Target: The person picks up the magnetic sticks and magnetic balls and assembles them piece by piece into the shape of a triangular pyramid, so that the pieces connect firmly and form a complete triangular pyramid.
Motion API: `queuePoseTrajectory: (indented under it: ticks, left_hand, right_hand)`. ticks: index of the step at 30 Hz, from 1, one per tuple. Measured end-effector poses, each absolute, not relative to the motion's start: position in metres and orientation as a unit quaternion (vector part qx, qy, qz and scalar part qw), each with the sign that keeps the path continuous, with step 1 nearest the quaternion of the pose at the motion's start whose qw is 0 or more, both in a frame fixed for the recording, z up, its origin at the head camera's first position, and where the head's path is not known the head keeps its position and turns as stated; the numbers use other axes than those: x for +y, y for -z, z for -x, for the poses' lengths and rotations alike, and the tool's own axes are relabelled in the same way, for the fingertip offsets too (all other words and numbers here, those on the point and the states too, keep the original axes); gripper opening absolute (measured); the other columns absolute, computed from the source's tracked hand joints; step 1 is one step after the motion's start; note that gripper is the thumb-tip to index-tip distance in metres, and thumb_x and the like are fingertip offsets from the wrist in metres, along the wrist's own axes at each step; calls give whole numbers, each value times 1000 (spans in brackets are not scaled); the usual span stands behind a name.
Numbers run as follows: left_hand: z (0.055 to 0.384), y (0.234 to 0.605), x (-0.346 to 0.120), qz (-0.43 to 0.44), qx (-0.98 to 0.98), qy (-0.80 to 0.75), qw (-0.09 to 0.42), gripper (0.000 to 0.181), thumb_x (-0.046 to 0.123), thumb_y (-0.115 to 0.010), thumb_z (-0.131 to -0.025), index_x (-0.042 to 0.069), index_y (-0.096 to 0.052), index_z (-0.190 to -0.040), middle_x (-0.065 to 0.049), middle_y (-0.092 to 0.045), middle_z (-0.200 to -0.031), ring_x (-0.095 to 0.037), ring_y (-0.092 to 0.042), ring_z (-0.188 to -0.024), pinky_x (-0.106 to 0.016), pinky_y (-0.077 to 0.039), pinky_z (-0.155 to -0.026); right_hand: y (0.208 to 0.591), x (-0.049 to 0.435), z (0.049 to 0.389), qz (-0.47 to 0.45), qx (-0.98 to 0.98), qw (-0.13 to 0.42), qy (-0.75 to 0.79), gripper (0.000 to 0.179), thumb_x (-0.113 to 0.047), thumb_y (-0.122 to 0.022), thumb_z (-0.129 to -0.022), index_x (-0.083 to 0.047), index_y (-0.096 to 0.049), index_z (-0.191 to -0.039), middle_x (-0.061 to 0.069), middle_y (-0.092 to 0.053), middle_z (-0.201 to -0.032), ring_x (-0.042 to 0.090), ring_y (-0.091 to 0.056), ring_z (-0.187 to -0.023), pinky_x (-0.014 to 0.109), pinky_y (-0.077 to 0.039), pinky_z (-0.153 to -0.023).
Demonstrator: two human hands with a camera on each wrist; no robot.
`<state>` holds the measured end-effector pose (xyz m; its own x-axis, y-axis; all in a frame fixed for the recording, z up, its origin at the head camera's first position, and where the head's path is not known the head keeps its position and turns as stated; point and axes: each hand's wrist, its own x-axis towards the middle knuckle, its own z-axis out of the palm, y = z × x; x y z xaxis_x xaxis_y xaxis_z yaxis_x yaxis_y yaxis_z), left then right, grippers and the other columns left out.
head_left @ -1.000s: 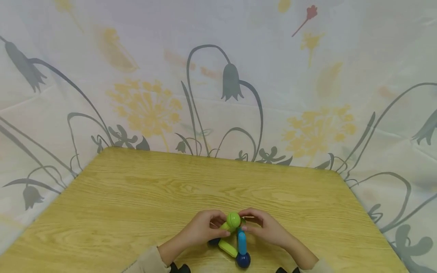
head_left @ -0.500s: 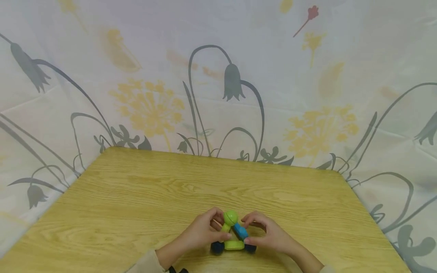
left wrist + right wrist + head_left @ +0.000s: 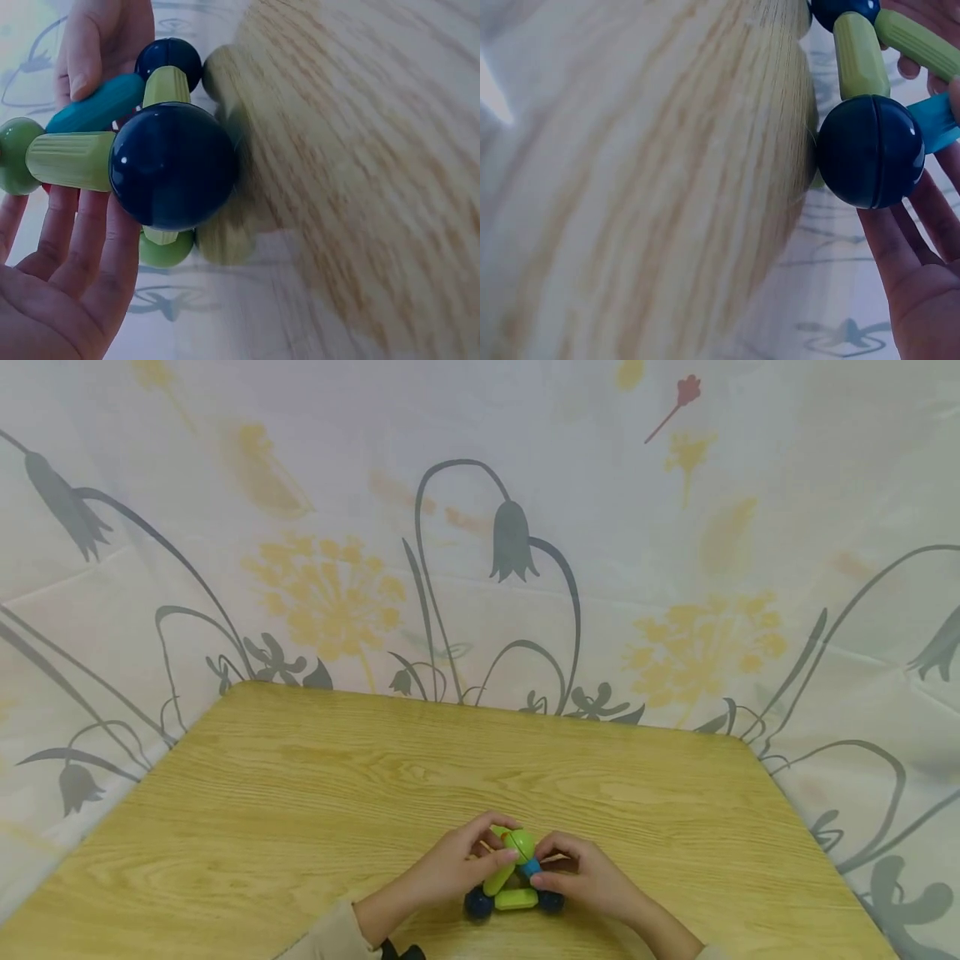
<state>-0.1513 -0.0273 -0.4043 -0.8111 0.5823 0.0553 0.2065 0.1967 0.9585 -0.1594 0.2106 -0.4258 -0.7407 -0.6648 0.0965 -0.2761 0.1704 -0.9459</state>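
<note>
A magnetic ball-and-rod structure stands near the table's front. Its base has two navy balls (image 3: 478,903) joined by a light green rod (image 3: 516,899). A second green rod (image 3: 497,881) slants up to a green ball (image 3: 521,845) at the top. My left hand (image 3: 450,864) holds this top ball between thumb and fingers. On the other side, my right hand (image 3: 592,877) pinches a blue rod (image 3: 530,868) that runs between the right navy ball and the top. Another green ball (image 3: 166,251) shows low behind the structure in the left wrist view. Fingers partly hide the rear rods.
The wood-grain table (image 3: 337,777) extends away to a fabric backdrop (image 3: 465,610) printed with flowers. A black object (image 3: 401,952) lies at the bottom edge, beside the left sleeve (image 3: 330,935).
The structure has turned so its green base rod faces me. The blue rod has swung from pointing towards me to slanting on the right. Left fingers have moved onto the top green ball.
</note>
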Motion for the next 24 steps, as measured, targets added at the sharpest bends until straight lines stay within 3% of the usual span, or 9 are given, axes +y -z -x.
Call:
queuePoseTrajectory:
  ticks: [6,24]
  left_hand:
    - [155,401,-31,-274,755,-568,181,35,30,-52,-97,16,-50,-128,-2,-57,-99,-13,-58,-80,-29,-48,-68]
    - [166,402,-44,-280,771,-547,167,37,33,-48,-98,17,-49,-131,-4,-55,-107,-17,-57,-91,-31,-48,-71]
  right_hand:
    - [423,209,159,286,743,201,571,22,-13,-60,-92,4,-54,-105,16,-50,-109,34,-55,-106,32,-48,-85]
    - [418,209,162,276,763,193,552,26,-14,-61,-92,4,-55,-109,18,-54,-111,36,-55,-104,30,-50,-80]
